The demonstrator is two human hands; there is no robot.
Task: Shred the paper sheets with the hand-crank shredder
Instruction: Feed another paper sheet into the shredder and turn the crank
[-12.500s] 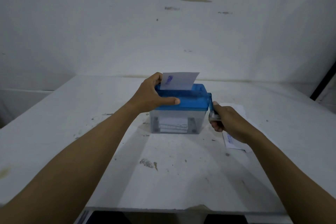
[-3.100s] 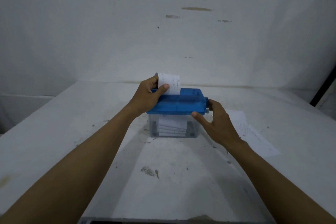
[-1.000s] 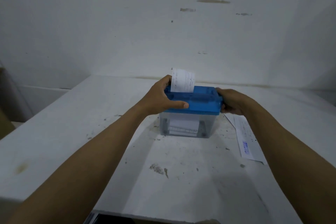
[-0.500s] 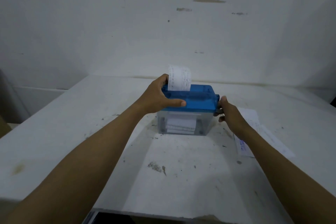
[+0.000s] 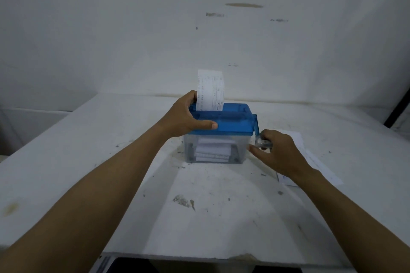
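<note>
A small hand-crank shredder (image 5: 230, 122) stands near the middle of a white bench (image 5: 111, 139), a little toward the far side. It has a blue lid on top and a clear bin (image 5: 240, 153) below. A narrow printed slip of paper (image 5: 210, 93) stands upright in the slot at the left end of the lid, its top curling slightly forward. White paper (image 5: 213, 150) lies stacked inside the bin, seen through the clear wall.

The left hand (image 5: 182, 117) grips the left end of the lid. Its thumb (image 5: 206, 125) lies along the front edge, and its fingers (image 5: 190, 97) wrap over the back, just beside the slip; whether they touch the slip cannot be told.

The blue crank (image 5: 256, 126) hangs down from the right end of the lid and ends in a pale knob (image 5: 261, 142). The right hand (image 5: 279, 153) holds this knob, with the fingers (image 5: 255, 150) curled narrowly round it, beside the right wall of the bin.

More paper sheets (image 5: 319, 168) lie flat on the bench to the right of the shredder, partly hidden under the right hand and wrist.

The bench top is scuffed, with a dark smudge (image 5: 183, 200) in front of the shredder and small specks around it. Behind the bench rises a pale wall (image 5: 133, 29) with a few brownish marks. A dark strip (image 5: 397, 108) slants at the right edge of the view.
</note>
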